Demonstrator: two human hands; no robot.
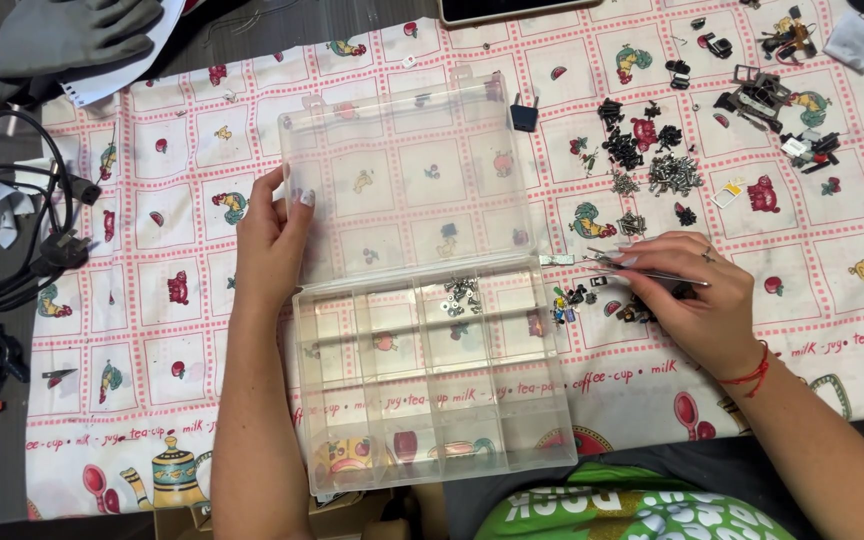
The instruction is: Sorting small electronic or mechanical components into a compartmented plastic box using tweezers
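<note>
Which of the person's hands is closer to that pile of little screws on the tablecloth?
Right. The right hand, holding tweezers, lies just below the pile of screws; the left hand is far across, on the clear box lid.

Head camera looks steeply down, close above the table (192, 130).

A clear plastic compartment box (432, 385) lies opened flat on the table, its lid (407, 180) laid back (a few small screws sit in one upper compartment). Thin metal tweezers (642, 270) are held level just beside it.
</note>
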